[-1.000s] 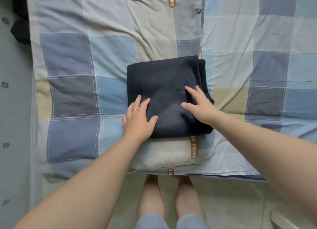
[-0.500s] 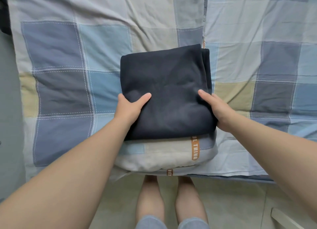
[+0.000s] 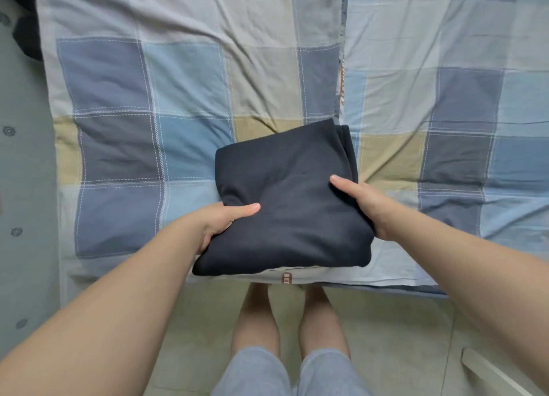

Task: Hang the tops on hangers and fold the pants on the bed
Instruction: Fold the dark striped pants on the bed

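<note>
pants (image 3: 294, 205) on bed (image 3: 184, 104) near edge | left hand (image 3: 221, 222) left | right hand (image 3: 364, 205) right

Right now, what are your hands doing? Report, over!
Left hand and right hand both grip folded dark navy fabric pants. Bundle near edge of checked blue bed cover. Nothing blocking.

The folded pants (image 3: 292, 205) were dark navy. The bed cover (image 3: 184, 104) was checked in blue, grey and tan squares. The shorts (image 3: 267, 375) were grey-blue.
</note>
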Demonstrator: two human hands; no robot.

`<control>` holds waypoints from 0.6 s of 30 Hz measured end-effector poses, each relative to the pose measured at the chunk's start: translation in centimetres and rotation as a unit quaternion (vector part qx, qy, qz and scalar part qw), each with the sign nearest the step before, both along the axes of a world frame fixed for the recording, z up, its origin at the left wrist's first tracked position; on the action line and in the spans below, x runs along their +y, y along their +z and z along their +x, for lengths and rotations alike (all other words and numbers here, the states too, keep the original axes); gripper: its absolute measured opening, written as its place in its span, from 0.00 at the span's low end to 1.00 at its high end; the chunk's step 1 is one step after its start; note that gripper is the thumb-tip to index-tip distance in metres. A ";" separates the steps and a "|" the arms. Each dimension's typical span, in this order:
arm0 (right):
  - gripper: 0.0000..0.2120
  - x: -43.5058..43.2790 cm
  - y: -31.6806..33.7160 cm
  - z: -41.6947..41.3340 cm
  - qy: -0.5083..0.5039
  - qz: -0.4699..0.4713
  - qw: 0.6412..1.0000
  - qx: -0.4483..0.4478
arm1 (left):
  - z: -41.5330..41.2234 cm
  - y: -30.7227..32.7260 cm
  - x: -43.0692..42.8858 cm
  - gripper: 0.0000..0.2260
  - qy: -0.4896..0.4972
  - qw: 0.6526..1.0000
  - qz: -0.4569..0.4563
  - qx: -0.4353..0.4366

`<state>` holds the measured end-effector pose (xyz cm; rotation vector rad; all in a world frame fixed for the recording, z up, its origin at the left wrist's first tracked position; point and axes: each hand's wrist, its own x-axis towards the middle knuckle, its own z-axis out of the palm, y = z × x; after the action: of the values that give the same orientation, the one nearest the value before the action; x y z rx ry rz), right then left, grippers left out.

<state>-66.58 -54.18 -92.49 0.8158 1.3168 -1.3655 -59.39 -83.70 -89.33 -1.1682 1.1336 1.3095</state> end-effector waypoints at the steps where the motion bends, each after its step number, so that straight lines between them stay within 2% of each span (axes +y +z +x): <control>1: 0.38 -0.1 0.5 0.9 -0.011 -0.002 1.000 -0.001 | 0.7 0.5 -0.1 0.26 -0.006 1.000 0.017 -0.023; 6: 0.28 -0.1 2.9 5.7 -0.069 -0.017 0.997 -0.032 | 4.5 2.1 -0.1 0.38 0.013 0.991 0.079 -0.104; 12: 0.31 1.2 6.9 9.3 -0.072 -0.029 0.983 -0.163 | 7.5 4.4 0.0 0.42 -0.001 0.985 0.129 -0.116; 15: 0.33 1.4 9.8 10.8 -0.051 -0.006 0.984 -0.169 | 8.0 6.5 -0.6 0.37 -0.035 0.987 0.123 -0.098; 18: 0.32 0.9 13.7 12.2 -0.076 0.019 0.988 -0.134 | 8.1 10.0 -1.1 0.30 -0.066 0.992 0.093 -0.046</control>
<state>-54.38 -53.31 -78.77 1.1045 1.0899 -1.2990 -51.31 -84.84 -79.31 -0.9900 0.9830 1.2193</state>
